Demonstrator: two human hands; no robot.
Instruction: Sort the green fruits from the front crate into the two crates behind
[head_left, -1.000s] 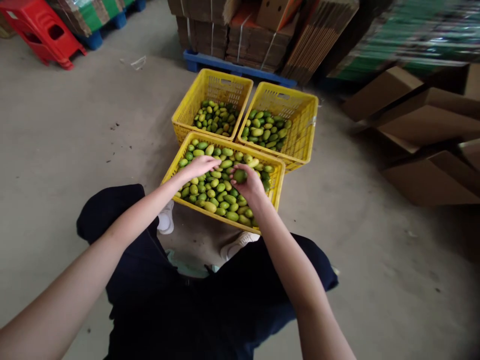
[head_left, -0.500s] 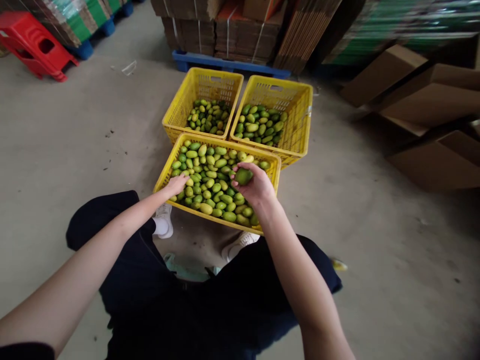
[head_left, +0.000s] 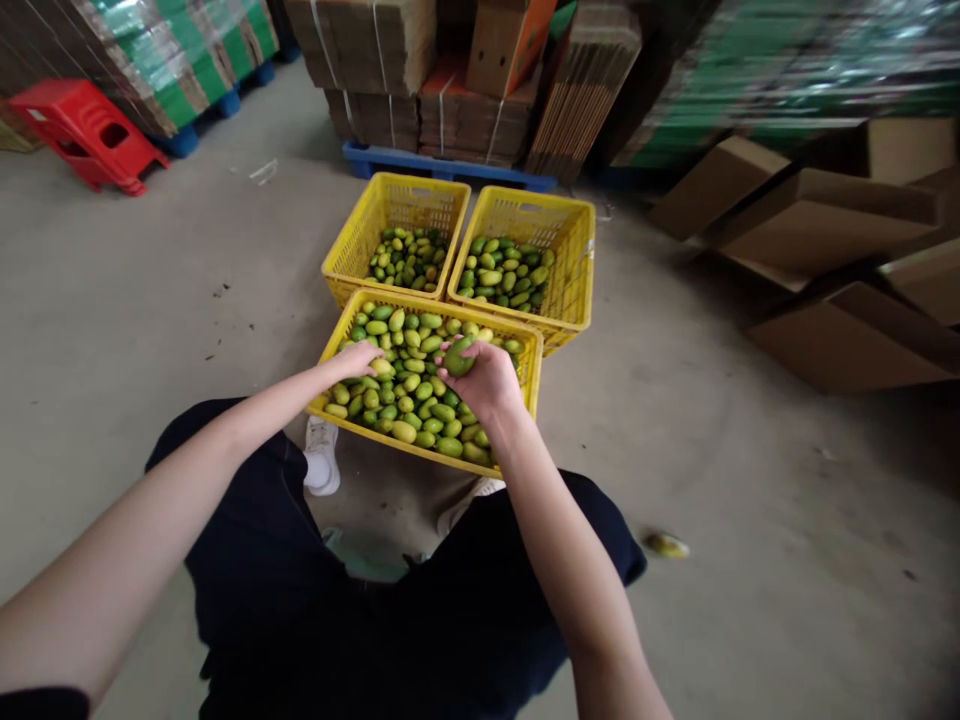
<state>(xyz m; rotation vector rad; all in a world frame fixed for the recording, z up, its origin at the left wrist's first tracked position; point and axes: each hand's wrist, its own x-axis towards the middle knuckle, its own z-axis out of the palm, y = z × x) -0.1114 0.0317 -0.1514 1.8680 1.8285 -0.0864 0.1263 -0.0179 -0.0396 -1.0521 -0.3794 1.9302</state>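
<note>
Curling around a green fruit (head_left: 458, 359), the right hand (head_left: 492, 380) holds it over the front yellow crate (head_left: 528, 388). The left hand (head_left: 355, 360), loosely bent, touches a yellow fruit (head_left: 382, 367) inside; whether it grips, I cannot tell. The pale label (head_left: 36, 115) on the red stool (head_left: 75, 103) is too small to read.

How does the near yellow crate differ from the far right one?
The near crate is filled high with fruit; the far right crate holds a lower pile. The left hand and right hand are over the near crate, none over the far right crate. Both are yellow and hold green-yellow fruit.
</note>
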